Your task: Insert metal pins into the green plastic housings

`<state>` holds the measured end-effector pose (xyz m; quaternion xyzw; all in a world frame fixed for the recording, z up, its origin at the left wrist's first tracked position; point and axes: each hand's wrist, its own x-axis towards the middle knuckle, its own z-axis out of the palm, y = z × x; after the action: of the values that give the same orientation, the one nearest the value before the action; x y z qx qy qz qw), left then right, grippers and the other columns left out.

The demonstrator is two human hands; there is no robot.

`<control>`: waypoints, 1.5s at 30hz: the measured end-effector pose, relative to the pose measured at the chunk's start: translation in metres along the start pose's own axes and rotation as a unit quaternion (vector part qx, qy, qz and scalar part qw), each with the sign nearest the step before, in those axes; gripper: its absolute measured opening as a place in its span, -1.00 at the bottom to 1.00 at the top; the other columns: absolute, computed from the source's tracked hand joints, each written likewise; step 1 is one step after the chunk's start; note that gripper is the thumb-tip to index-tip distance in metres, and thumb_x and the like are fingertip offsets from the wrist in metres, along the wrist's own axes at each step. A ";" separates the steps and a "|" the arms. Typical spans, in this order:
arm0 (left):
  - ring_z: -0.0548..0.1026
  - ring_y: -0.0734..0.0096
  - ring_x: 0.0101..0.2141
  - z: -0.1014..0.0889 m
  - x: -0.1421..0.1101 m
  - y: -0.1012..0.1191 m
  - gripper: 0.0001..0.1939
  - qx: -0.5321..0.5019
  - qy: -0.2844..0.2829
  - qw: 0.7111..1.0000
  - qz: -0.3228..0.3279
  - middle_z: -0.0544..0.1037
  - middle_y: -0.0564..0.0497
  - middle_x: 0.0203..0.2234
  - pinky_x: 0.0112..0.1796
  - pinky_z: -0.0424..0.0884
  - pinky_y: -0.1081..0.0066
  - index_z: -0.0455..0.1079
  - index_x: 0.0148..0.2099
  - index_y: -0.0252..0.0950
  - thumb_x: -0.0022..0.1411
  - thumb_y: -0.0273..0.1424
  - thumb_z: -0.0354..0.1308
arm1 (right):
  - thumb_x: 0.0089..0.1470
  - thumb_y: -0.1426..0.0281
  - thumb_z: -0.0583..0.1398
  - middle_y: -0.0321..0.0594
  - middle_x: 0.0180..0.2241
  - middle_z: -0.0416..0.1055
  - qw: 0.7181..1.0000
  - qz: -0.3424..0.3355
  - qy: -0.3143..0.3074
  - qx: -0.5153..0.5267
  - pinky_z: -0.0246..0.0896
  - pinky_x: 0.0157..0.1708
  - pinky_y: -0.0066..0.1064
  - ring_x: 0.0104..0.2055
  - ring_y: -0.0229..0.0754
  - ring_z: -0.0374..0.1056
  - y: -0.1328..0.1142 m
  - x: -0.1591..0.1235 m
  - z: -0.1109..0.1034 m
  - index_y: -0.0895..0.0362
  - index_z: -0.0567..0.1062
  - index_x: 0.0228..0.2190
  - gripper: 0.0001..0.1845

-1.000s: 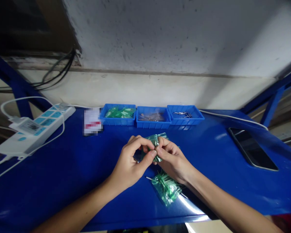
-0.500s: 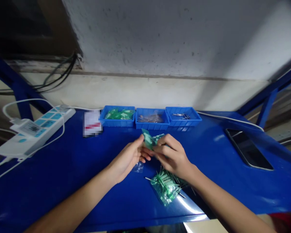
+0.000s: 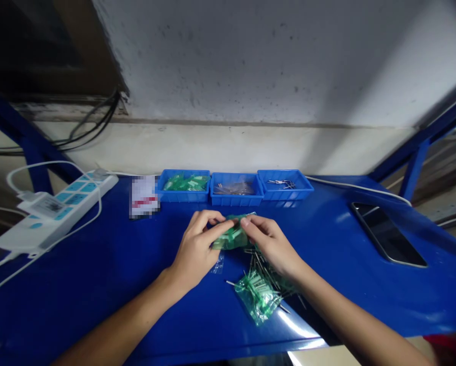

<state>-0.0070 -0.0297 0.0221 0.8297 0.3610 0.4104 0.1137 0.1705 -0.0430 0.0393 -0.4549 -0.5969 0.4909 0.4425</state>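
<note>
Both hands grip a small green plastic bag over the middle of the table. My left hand has its fingers closed over the bag's left side and top edge. At the bag's right end, my right hand pinches it between thumb and fingers. White or pale green pieces show through the bag, but their kind is unclear. Under and in front of my right hand lies a pile of thin metal rods, partly hidden. Another filled green bag rests against that pile. A clear plastic bag lies beside my left hand.
Along the wall stand a blue bin of green bags, a middle bin with thin pieces and clear plastic, and a bin of metal rods. A power strip with cables is left; a phone lies right.
My left hand has turned from palm-up to palm-down over the green bag. The bag has tipped from upright to lying flatter, spread between both hands.
</note>
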 end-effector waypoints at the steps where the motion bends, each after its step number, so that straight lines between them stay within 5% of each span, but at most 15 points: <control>1: 0.30 0.32 -0.17 0.001 -0.001 -0.001 -0.41 0.012 -0.009 1.000 0.002 0.35 -0.03 -0.18 -0.18 0.35 0.30 0.37 0.03 -0.11 0.05 -0.75 -0.02 | 0.12 0.11 0.09 -0.37 -0.63 0.12 1.000 0.018 0.007 0.024 -0.08 -0.57 -0.46 -0.57 -0.35 0.01 0.001 0.000 0.002 0.14 0.31 -0.59 -0.59; 4: 0.27 0.30 -0.10 0.001 0.001 0.001 -0.36 -0.003 -0.028 0.999 -0.032 0.27 -0.04 -0.08 -0.10 0.32 0.25 0.30 0.11 -0.05 0.05 -0.74 -0.03 | 0.06 0.16 0.16 -0.40 -0.63 0.11 0.998 0.011 0.051 0.024 -0.11 -0.60 -0.48 -0.59 -0.36 -0.01 0.006 0.001 0.002 0.15 0.38 -0.50 -0.69; 7: 0.32 0.32 -0.15 0.000 0.005 0.004 -0.65 -0.113 -0.039 0.986 -0.119 0.29 -0.05 -0.13 -0.15 0.34 0.31 0.42 -0.05 -0.16 0.15 -0.56 0.04 | 0.09 0.24 0.15 -0.39 -0.65 0.15 0.988 -0.056 0.124 -0.070 -0.09 -0.60 -0.47 -0.60 -0.35 0.01 0.010 0.001 -0.003 0.14 0.47 -0.40 -0.78; 10: 0.38 0.42 -0.36 0.000 0.009 0.005 -0.75 -0.307 -0.065 0.915 -0.253 0.39 -0.05 -0.33 -0.37 0.34 0.42 0.44 -0.21 -0.27 0.27 -0.30 -0.03 | 0.09 0.35 0.14 -0.33 -0.60 0.32 0.971 -0.129 0.139 -0.144 0.04 -0.54 -0.43 -0.58 -0.29 0.17 0.010 -0.002 -0.008 0.09 0.51 -0.29 -0.83; 12: 0.37 0.45 -0.45 0.001 0.010 0.003 -0.65 -0.420 -0.068 0.846 -0.322 0.41 -0.03 -0.43 -0.46 0.29 0.46 0.42 -0.24 -0.30 0.30 -0.19 -0.09 | 0.08 0.44 0.13 -0.25 -0.46 0.45 0.961 -0.192 0.091 -0.179 0.17 -0.42 -0.37 -0.47 -0.20 0.31 0.010 -0.004 -0.008 0.05 0.51 -0.21 -0.76; 14: 0.37 0.48 -0.47 0.002 0.010 0.001 -0.71 -0.465 -0.063 0.814 -0.343 0.42 0.01 -0.46 -0.48 0.27 0.49 0.39 -0.27 -0.30 0.26 -0.20 -0.01 | 0.05 0.54 0.08 -0.22 -0.35 0.48 0.945 -0.251 0.026 -0.208 0.22 -0.30 -0.32 -0.36 -0.16 0.36 0.010 -0.006 -0.007 0.00 0.48 -0.14 -0.64; 18: 0.38 0.47 -0.44 0.000 0.009 0.000 -0.86 -0.353 -0.002 0.894 -0.276 0.45 0.04 -0.43 -0.43 0.28 0.48 0.38 -0.24 -0.28 0.19 -0.32 0.13 | -0.03 0.60 0.05 -0.16 -0.16 0.37 0.948 -0.245 -0.018 -0.201 0.22 -0.20 -0.26 -0.19 -0.13 0.31 0.006 -0.007 -0.006 0.00 0.47 -0.13 -0.55; 21: 0.40 0.42 -0.36 -0.003 0.007 0.002 -0.90 -0.167 0.067 0.974 -0.136 0.46 0.01 -0.36 -0.32 0.32 0.42 0.42 -0.22 -0.26 0.19 -0.43 0.13 | 0.02 0.45 0.14 -0.11 -0.08 0.23 0.973 -0.174 0.004 -0.153 0.17 -0.10 -0.24 -0.04 -0.08 0.22 0.002 -0.004 -0.008 0.07 0.51 -0.25 -0.78; 23: 0.39 0.40 -0.30 -0.004 0.004 0.004 -0.85 -0.073 0.077 0.994 -0.023 0.44 0.01 -0.34 -0.26 0.33 0.39 0.44 -0.23 -0.23 0.16 -0.54 0.12 | 0.09 0.31 0.13 -0.12 -0.15 0.23 0.987 -0.121 0.011 -0.103 0.17 -0.16 -0.30 -0.11 -0.12 0.22 0.000 -0.001 -0.008 0.12 0.51 -0.39 -0.81; 27: 0.35 0.37 -0.23 0.001 -0.002 0.006 -0.70 0.003 0.018 0.996 0.092 0.41 0.00 -0.28 -0.21 0.36 0.34 0.44 -0.17 -0.17 0.15 -0.64 0.07 | 0.14 0.19 0.08 -0.28 -0.50 0.20 0.999 -0.029 0.010 -0.021 0.08 -0.42 -0.42 -0.42 -0.28 0.16 0.004 0.003 -0.003 0.15 0.37 -0.60 -0.61; 31: 0.29 0.19 -0.04 0.004 0.000 0.004 -0.72 0.031 -0.045 0.998 0.015 0.30 -0.06 -0.05 -0.08 0.33 0.14 0.40 -0.09 -0.12 0.17 -0.52 0.11 | 0.07 0.19 0.16 -0.34 -0.60 0.25 0.998 0.004 0.062 0.024 0.03 -0.53 -0.45 -0.54 -0.31 0.14 0.011 0.005 -0.002 0.16 0.43 -0.45 -0.73; 35: 0.28 0.14 0.02 -0.013 0.008 -0.007 -0.60 -0.008 -0.179 0.983 -0.037 0.27 -0.09 0.03 -0.01 0.27 0.09 0.27 0.07 -0.10 0.16 -0.33 0.15 | 0.07 0.26 0.17 -0.29 -0.55 0.32 0.971 -0.107 0.201 -0.073 0.09 -0.51 -0.40 -0.51 -0.27 0.20 0.000 0.012 -0.011 0.12 0.52 -0.35 -0.80; 37: 0.35 0.20 -0.04 -0.026 0.011 -0.015 -0.62 -0.024 -0.292 0.956 -0.021 0.38 -0.02 -0.06 0.00 0.24 0.12 0.29 0.05 -0.07 0.17 -0.28 0.14 | 0.10 0.32 0.15 -0.26 -0.46 0.34 0.938 -0.206 0.241 -0.143 0.14 -0.46 -0.35 -0.45 -0.24 0.23 -0.014 0.020 -0.013 0.04 0.54 -0.30 -0.82; 40: 0.32 0.13 -0.02 -0.038 0.013 -0.026 -0.56 0.017 -0.343 0.939 -0.034 0.39 0.01 -0.06 0.02 0.16 0.07 0.31 0.04 -0.04 0.08 -0.21 0.21 | 0.14 0.36 0.10 -0.22 -0.36 0.34 0.882 -0.315 0.266 -0.227 0.19 -0.32 -0.29 -0.36 -0.20 0.24 -0.034 0.045 -0.008 -0.06 0.51 -0.17 -0.75; 45: 0.31 0.14 -0.06 -0.031 0.008 -0.037 -0.72 0.044 -0.346 0.935 -0.059 0.39 0.02 -0.10 -0.05 0.18 0.14 0.38 -0.14 -0.11 0.05 -0.28 0.23 | 0.13 0.41 0.09 -0.10 -0.15 0.29 0.866 -0.308 0.081 -0.386 0.19 -0.18 -0.24 -0.18 -0.11 0.25 -0.035 0.091 0.015 0.05 0.43 -0.04 -0.66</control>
<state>-0.0464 -0.0007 0.0287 0.9018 0.3649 0.0741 0.2193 0.1348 0.0396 0.0794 -0.4209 -0.8103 0.0214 0.4072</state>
